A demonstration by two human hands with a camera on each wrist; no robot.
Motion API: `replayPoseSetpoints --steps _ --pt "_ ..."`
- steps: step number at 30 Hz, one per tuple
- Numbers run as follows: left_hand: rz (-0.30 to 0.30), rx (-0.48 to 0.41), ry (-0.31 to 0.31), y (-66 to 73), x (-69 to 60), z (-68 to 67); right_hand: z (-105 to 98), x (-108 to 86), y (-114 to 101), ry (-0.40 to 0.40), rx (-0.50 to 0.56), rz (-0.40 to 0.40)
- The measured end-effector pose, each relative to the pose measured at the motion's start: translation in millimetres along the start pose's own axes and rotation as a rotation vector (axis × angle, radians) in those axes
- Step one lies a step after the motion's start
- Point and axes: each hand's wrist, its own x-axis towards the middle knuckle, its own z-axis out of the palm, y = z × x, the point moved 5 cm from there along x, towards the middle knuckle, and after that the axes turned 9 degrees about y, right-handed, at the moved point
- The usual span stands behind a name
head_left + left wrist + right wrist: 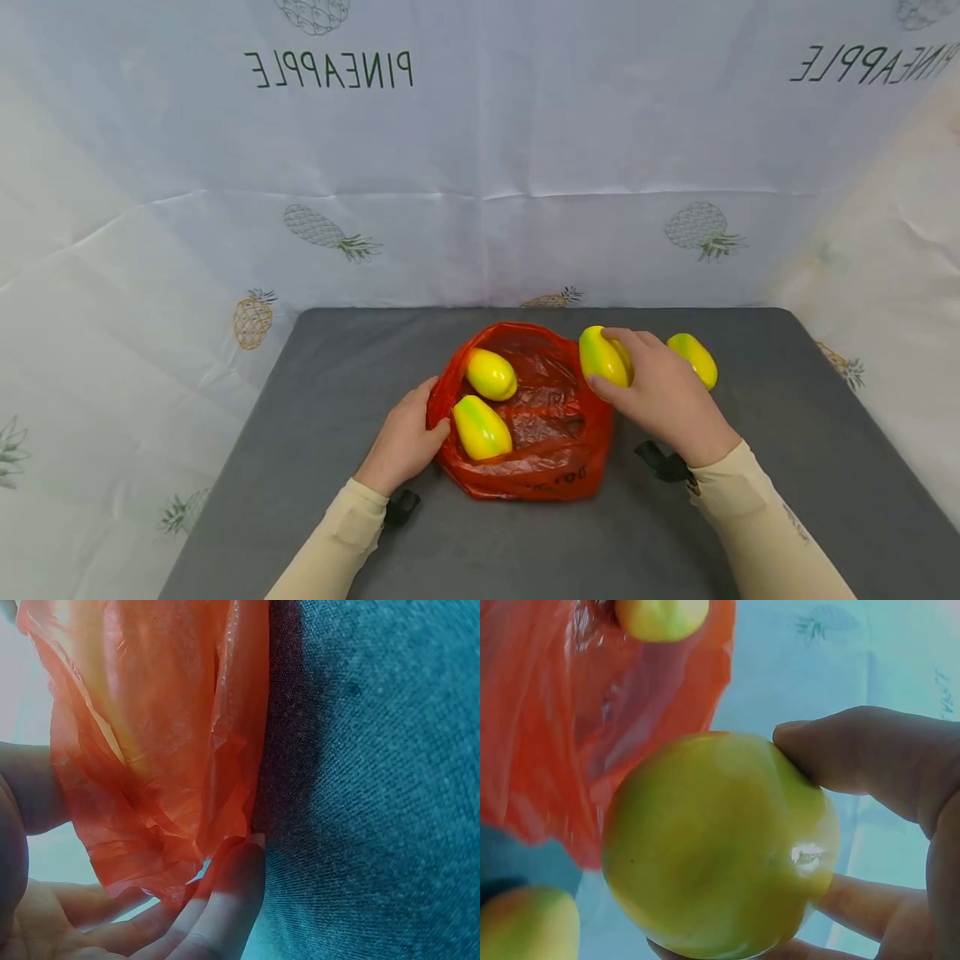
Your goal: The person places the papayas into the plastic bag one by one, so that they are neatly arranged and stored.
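Head view: held yellow fruit (600,357) at the right rim of the red bag (536,482)

Right of centre in the frame, the right hand (671,392) has its thumb and fingers curled round the fruit, which overlaps the bag's right rim; whether the two touch I cannot tell. Left of centre, the left hand (403,437) grips the bag's left side, and the left wrist view shows red plastic between its thumb and fingers. The bag sits in the lower middle of the frame on a dark grey table (285,517), mouth open, with an upper fruit (491,374) and a lower fruit (482,429) inside, toward its left. A fourth fruit (697,361) lies to the right, partly hidden by the right hand.

I judge the step in hand to be bringing this fruit to the bag's mouth. The next move would call for shifting left over the bag's unfilled right part, lowering and letting go, with the left hand steadying the rim.
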Motion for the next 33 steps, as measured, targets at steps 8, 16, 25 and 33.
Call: replayPoseSetpoints --steps 8,16,25,33 --pt "0.018 -0.014 0.022 2.0 -1.4 2.4 19.0 12.6 -14.6 -0.034 0.003 -0.042" --pt "0.024 -0.02 0.028 2.2 -2.0 2.5 40.1 22.5 -21.8 -0.094 -0.014 -0.075" --pt "0.018 -0.013 0.022 2.8 -0.3 0.9 59.3 39.7 -30.7 -0.149 -0.049 -0.13" --pt "0.013 -0.011 0.01 3.6 1.1 0.1 73.2 55.3 -36.1 -0.184 -0.057 -0.159"
